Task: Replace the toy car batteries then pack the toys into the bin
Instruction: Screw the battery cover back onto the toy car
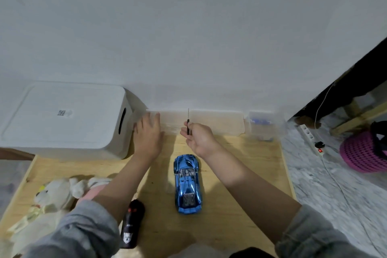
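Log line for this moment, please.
right hand: holds screwdriver | left hand: on clear box | blue car: upright, untouched | bin: lidded

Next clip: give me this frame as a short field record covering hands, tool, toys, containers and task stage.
left hand: open, fingers on the clear plastic box at the wall
right hand: pinch grip on the small black-handled screwdriver, tip up
car: shiny blue toy car upright on the wooden board, untouched
other toys: cream plush bear, black remote control
bin: white lidded storage bin, lid on
stage: battery swap not yet begun
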A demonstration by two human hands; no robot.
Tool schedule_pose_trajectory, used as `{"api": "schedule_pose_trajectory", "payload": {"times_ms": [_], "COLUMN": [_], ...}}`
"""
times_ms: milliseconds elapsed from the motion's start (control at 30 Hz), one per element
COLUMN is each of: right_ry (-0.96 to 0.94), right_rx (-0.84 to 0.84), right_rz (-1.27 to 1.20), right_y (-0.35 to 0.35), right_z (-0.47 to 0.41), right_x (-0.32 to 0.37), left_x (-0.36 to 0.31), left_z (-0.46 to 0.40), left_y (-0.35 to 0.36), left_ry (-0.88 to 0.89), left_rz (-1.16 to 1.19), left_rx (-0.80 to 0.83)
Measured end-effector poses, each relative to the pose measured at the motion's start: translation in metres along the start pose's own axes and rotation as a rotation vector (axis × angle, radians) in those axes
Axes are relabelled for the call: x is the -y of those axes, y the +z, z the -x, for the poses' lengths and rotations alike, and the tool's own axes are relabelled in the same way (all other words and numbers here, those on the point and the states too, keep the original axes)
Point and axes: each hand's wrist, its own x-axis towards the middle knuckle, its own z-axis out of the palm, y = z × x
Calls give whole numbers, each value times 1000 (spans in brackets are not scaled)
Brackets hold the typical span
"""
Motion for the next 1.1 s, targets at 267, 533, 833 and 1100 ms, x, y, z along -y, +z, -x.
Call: {"api": "schedule_pose_trajectory", "payload": {"times_ms": [267,533,833,1100], "right_ry": [-159,-720,-939,-1220], "right_rx": [36,-79,-93,-96], "right_rz": [-80,574,1457,1341], "right_y": [9,1,10,-4], "right_z": [-14,-29,-70,-60], "right_x": [18,-3,-16,-21], "left_x": [15,16,19,22], "left_z": [-8,-12,-18,-19], "left_y": [15,7,9,14], "left_ry": [109,97,142,176], "left_rz": [-37,21,-2,-15], "left_rx": [-215,-205,-271,-354]}}
